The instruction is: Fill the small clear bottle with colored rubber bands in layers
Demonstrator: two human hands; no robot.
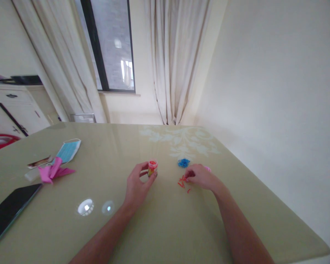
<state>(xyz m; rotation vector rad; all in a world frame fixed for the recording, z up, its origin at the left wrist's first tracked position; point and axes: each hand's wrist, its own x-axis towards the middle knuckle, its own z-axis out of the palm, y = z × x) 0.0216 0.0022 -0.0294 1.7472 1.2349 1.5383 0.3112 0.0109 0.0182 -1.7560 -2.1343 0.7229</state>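
Observation:
A small clear jar (pixel 153 167) with red and yellow bits inside is upright in my left hand (pixel 137 184), thumb and fingers closed around its sides. On the right, my right hand (pixel 200 176) reaches down with its fingertips pinched at a little pile of thin red pieces (pixel 181 183). One stray red piece (pixel 189 191) lies nearer to me. Just beyond that hand sits a heap of thin blue pieces (pixel 183 162). Partly hidden behind the knuckles is something pink (pixel 208 169). The exact kind of the coloured pieces is too small to tell.
The glossy table (pixel 165 227) bears a black phone-like slab (pixel 12 207) at the left. Beyond it lie pink folded paper (pixel 54 172), a blue face mask (pixel 69 150) and a thin brown strip (pixel 40 162). A wall (pixel 277 91) runs along the right edge.

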